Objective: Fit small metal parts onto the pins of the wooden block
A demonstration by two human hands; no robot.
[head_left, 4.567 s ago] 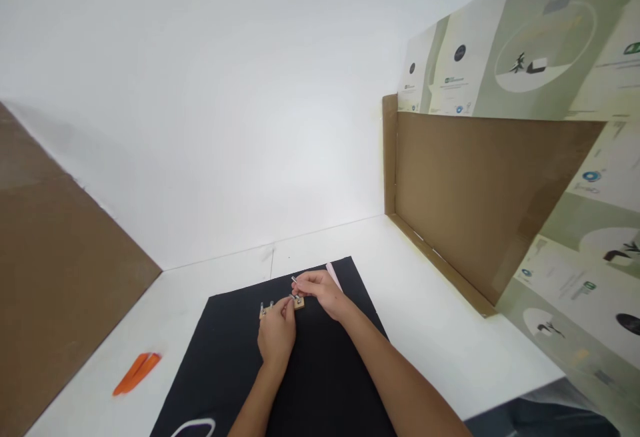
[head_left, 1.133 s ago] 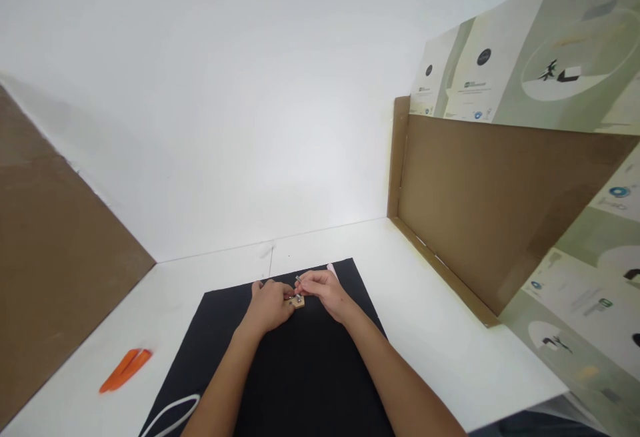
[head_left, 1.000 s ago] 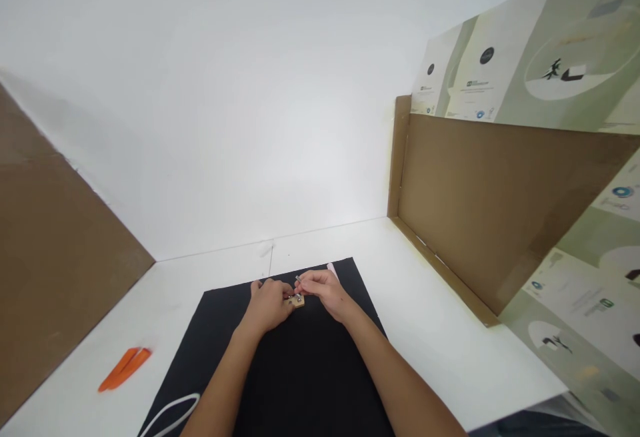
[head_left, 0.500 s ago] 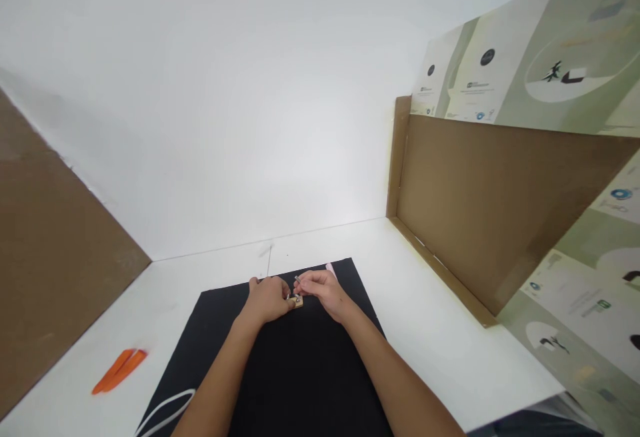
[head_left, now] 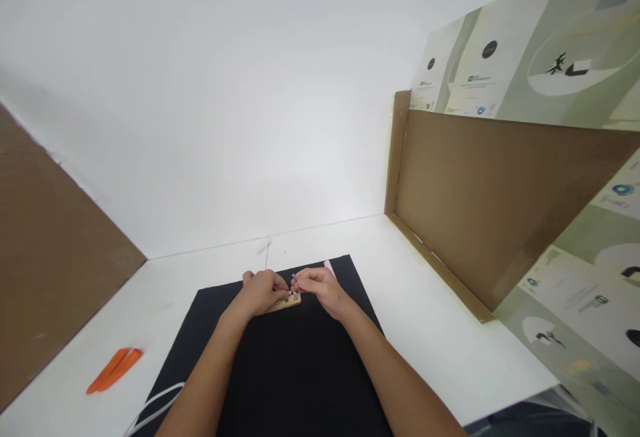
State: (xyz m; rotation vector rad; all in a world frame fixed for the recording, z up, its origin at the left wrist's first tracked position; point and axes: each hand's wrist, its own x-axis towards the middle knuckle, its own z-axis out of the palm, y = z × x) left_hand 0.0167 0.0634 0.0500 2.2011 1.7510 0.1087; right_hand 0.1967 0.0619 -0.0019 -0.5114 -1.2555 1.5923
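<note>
A small light wooden piece (head_left: 289, 302) with metal studs lies near the far edge of the black mat (head_left: 300, 370). My left hand (head_left: 264, 291) is closed on its left part, fingers bent over the top. Just to the right, my right hand (head_left: 317, 286) pinches a small metal piece (head_left: 295, 277) between thumb and fingertips, slightly above the wooden piece's right end. A pink object (head_left: 328, 265) shows partly behind my right hand.
Orange strips (head_left: 115, 370) lie on the white table at the left. A white cord (head_left: 156, 402) crosses the mat's near left corner. Cardboard panels stand left (head_left: 55, 257) and right (head_left: 490, 197). A thin rod (head_left: 267, 257) is beyond the mat.
My left hand has shifted a little to the left, and more of the wooden piece now shows. My right hand still pinches the metal piece, nearly in place.
</note>
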